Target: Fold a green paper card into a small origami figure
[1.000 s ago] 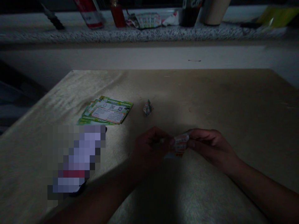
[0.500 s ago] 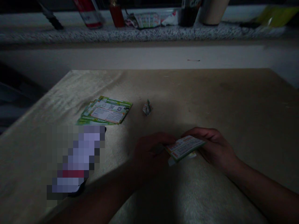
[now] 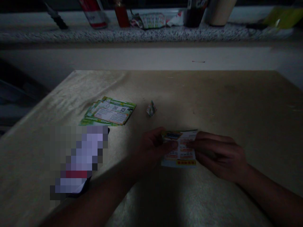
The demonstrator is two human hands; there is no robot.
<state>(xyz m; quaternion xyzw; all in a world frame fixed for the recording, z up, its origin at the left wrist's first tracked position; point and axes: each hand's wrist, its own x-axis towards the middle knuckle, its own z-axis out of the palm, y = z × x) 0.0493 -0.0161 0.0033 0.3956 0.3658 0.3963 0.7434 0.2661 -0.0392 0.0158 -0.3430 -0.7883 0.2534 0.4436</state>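
Observation:
A printed leaflet (image 3: 180, 154) with white, orange and yellow print is held above the table between both hands. My left hand (image 3: 153, 149) pinches its left side, thumb across the front. My right hand (image 3: 220, 154) grips the right edge, fingertips on the printed face. Beyond the hands stands a small folded paper piece (image 3: 151, 109) with a pointed top. To its left lies a fanned stack of green and white leaflets (image 3: 111, 112).
A phone (image 3: 80, 160), its screen blurred out, lies at the left of the table (image 3: 213, 94). Behind, a speckled stone sill (image 3: 142, 36) carries a red and white can (image 3: 94, 14), a red bottle (image 3: 121, 14), crumpled wrappers (image 3: 152, 20) and a dark bottle (image 3: 194, 14).
The leaflet has turned from a tilted, folded-looking position to face me, showing another printed side. My left thumb now lies over its front, and my right fingers have shifted onto its right edge.

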